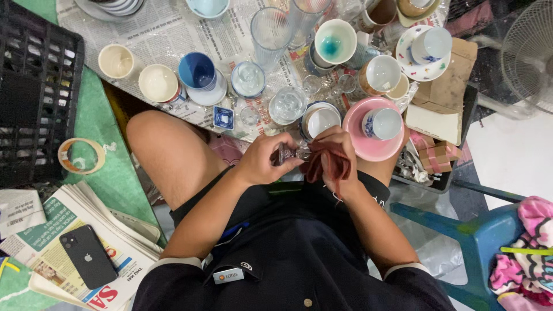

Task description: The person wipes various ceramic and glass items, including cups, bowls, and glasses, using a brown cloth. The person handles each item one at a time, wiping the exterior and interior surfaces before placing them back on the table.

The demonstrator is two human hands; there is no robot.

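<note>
A small clear glass (pixel 290 153) sits between both hands, over the person's lap, just below the pink saucer (pixel 368 143). The left hand (pixel 264 158) has its fingers curled tight round the glass's base end. The right hand (pixel 336 156) is closed on a dark red cloth (pixel 324 164), pressed against the glass's other end. Beyond lie cups and glasses spread on newspaper (pixel 167 34): a blue cup (pixel 197 70), two cream cups (pixel 158 82), a white cup with a teal stain inside (pixel 334 41), and a patterned cup (pixel 383 123) standing on the pink saucer. To the right, small pinkish-brown boxes (pixel 436 156) sit beside flat brown cardboard (pixel 446 86). To the left are a tape roll (pixel 81 155) on green matting, a black crate (pixel 36 86), and a black phone (pixel 88 255) on folded newspapers with a red-lettered masthead. A small grey rectangular badge (pixel 228 275) is pinned on the dark shirt.
</note>
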